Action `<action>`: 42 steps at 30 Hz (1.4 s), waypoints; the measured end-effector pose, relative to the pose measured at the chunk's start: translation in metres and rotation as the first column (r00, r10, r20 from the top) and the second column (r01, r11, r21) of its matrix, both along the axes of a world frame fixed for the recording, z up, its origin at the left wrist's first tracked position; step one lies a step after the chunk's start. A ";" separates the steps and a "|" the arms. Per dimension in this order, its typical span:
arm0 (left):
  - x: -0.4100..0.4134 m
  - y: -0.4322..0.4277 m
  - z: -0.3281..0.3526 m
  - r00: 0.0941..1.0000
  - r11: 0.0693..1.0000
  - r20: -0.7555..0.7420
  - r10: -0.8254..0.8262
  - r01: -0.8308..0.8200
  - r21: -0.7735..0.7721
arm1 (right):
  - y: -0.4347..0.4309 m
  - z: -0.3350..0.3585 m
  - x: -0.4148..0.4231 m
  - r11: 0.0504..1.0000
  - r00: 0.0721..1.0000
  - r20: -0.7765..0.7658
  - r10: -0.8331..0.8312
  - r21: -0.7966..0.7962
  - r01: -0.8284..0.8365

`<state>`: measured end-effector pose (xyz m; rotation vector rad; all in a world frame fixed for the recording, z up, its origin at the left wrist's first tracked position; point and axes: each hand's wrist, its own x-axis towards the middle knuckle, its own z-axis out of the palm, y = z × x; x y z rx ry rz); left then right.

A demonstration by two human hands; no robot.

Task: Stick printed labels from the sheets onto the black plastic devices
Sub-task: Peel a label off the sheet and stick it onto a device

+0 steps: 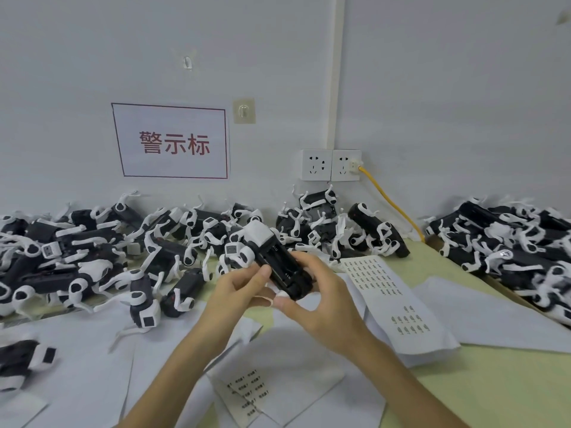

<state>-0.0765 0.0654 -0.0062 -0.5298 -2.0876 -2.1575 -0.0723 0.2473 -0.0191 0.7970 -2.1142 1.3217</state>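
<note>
Tabletop met the wall at the back, and heaps of devices lay along that line. Paper covered much of the front. One label sheet lay just to the right of the hands, nearer the right hand. A second sheet lay below the arms, close to the person. Both hands were up over the paper, close together, gripping one black device. It pointed away and to the left, white end far. The left hand held its side, thumb on top. The right hand curled round the near end. For the next label, the right hand looked better placed.
</note>
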 end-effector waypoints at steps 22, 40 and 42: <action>-0.003 0.011 -0.019 0.937 0.819 -0.345 -0.062 -0.150 -0.555 | 0.016 0.013 0.005 0.990 0.979 0.161 0.123 -0.085 -0.110; -0.012 0.015 -0.024 0.873 0.973 0.429 -0.232 0.207 0.106 | 0.118 0.017 -0.013 0.801 0.590 0.560 -0.581 0.267 0.535; -0.008 0.019 -0.024 0.849 0.962 0.456 -0.269 0.218 0.163 | 0.118 0.025 -0.011 0.845 0.673 0.528 -0.518 0.194 0.498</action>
